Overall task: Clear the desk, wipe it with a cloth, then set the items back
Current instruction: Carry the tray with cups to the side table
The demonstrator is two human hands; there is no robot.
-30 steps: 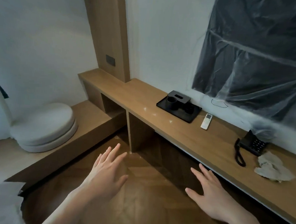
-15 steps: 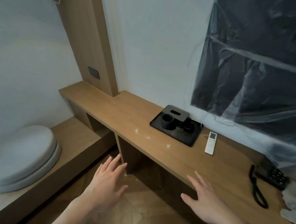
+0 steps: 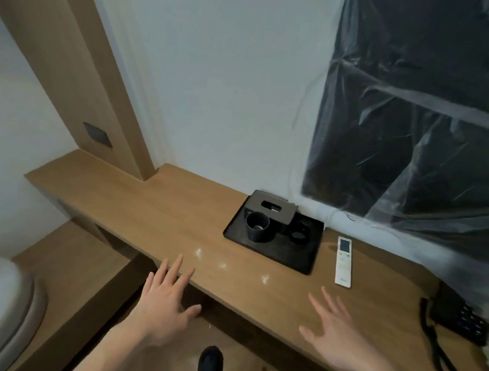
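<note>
Desk (image 3: 149, 207): we see wood, white specks near front edge.
On it: black tray (image 3: 273, 251), white remote (image 3: 344, 262), black phone (image 3: 456, 319) towards right end.

Your left hand (image 3: 165, 304) and right hand (image 3: 332, 335) hover flat, fingers spread, over the front edge of the wooden desk (image 3: 155, 208). Ahead sit a black tray (image 3: 285, 253) holding a cup (image 3: 257, 226), a white remote (image 3: 344, 261) beside it, and a telephone (image 3: 459, 319) farther right.
</note>
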